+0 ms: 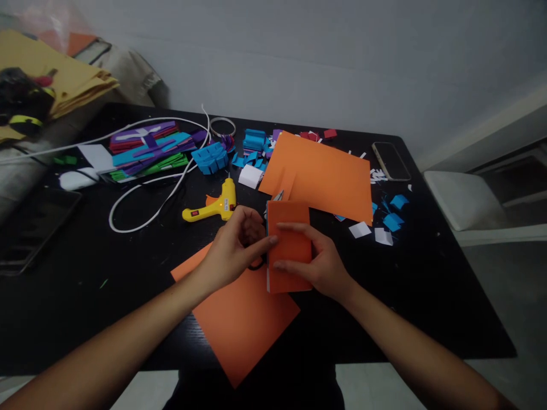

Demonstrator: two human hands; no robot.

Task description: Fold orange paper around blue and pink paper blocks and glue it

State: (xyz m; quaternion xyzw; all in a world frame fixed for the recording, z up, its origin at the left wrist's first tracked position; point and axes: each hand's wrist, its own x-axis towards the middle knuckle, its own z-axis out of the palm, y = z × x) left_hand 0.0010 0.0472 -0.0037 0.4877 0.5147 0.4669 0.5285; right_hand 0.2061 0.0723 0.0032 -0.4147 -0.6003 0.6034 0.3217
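Observation:
Between my hands is a folded piece of orange paper (289,219), upright, with a pale edge along its left side. My left hand (233,247) has its thumb on the left edge of the paper, its other fingers curled. From the right, my right hand (325,265) grips the same paper, thumb and fingers lying across its front. Scissors (278,196) lie partly hidden behind it; their pointed tip shows above and a dark handle loop by my left hand. Below my hands an orange sheet (245,324) lies on the black table (384,307).
A yellow glue gun (213,206) lies left of my hands, near a looped white cable (141,228). Behind are bundled coloured paper strips (149,148), blue folded pieces (211,158) and a larger orange sheet (325,171). A phone (391,161) lies at the back right.

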